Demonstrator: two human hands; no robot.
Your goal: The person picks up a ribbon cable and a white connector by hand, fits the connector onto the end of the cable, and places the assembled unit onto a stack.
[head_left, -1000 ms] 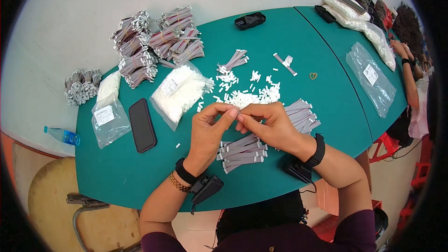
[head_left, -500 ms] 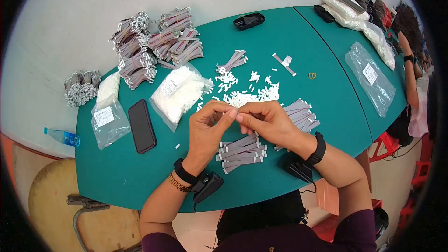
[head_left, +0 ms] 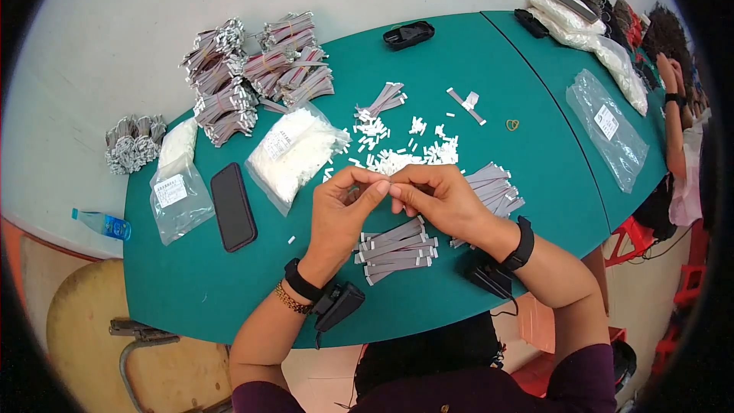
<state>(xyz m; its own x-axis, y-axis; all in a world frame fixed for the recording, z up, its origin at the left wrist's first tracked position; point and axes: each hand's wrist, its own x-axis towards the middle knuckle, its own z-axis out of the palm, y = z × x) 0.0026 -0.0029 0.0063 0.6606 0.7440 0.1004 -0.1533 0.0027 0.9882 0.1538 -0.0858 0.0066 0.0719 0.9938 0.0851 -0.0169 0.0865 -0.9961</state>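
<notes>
Fingertip to fingertip, my left hand and my right hand meet in a pinch above the green table. Whatever lies between the fingertips is too small and covered to make out. Just beyond my fingers spread many small white plastic connector pieces. Under my wrists lies a stack of short grey flat ribbon cables with white ends. Partly behind my right hand, more grey flat cables form a second pile. A small bunch of cables rests past the white pieces.
Bundled cables are heaped at the back left. Nearby lie a bag of white pieces, another plastic bag, a phone and a bottle. A black case sits behind. Another person's arm reaches in at right.
My hands stay pinched together in nearly the same spot, with only slight finger movement. At the far right, the other person's hand has shifted a little.
</notes>
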